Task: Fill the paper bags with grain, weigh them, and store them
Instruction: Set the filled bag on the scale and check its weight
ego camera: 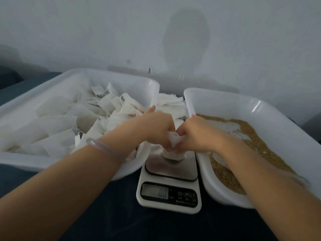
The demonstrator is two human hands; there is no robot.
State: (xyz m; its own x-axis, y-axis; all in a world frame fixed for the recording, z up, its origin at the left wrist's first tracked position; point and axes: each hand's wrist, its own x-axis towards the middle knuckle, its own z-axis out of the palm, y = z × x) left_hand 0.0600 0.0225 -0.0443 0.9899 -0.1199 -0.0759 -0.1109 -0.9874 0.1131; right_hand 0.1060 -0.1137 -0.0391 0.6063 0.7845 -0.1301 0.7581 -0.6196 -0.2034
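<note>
A small white paper bag (173, 152) stands on the steel platform of a white kitchen scale (169, 192). My left hand (158, 126) and my right hand (194, 132) meet above it, and both pinch the bag's crumpled top (174, 140). To the right, a white tray (271, 115) holds brown grain (255, 141). The white tray on the left (31, 159) is piled with several filled paper bags (111, 105). The scale's display is lit, its figures blurred.
A stack of flat white paper bags (171, 104) lies behind the scale, between the two trays. Everything rests on a dark blue surface (112, 221) against a pale wall. A clear bangle (106, 148) circles my left wrist.
</note>
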